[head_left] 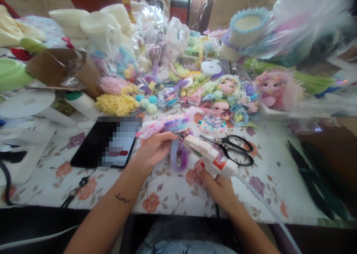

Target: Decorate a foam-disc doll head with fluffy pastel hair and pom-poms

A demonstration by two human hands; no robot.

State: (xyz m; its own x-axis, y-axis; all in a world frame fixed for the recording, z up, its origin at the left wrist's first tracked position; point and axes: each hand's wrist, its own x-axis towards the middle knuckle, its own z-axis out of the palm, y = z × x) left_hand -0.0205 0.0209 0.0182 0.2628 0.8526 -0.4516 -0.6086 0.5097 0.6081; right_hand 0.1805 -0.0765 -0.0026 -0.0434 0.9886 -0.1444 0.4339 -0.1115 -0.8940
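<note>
**Two hands, one glue gun, one fuzzy trim**

Two hands work over the flowered surface (173, 198). The right hand (219, 187) has its fingers closed around a white glue gun (209, 158), nozzle touching the pastel fuzzy trim (170, 127) gripped by the left hand (154, 148). Black scissors (235, 150) lie just beyond; dolls (225, 94) farther back.

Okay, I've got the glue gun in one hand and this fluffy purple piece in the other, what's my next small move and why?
Probably ease the glue gun nozzle the last bit onto the fluffy piece. The right hand already aims it there, its tip just short of the spot, while the left hand holds the piece steady above the table.
</note>
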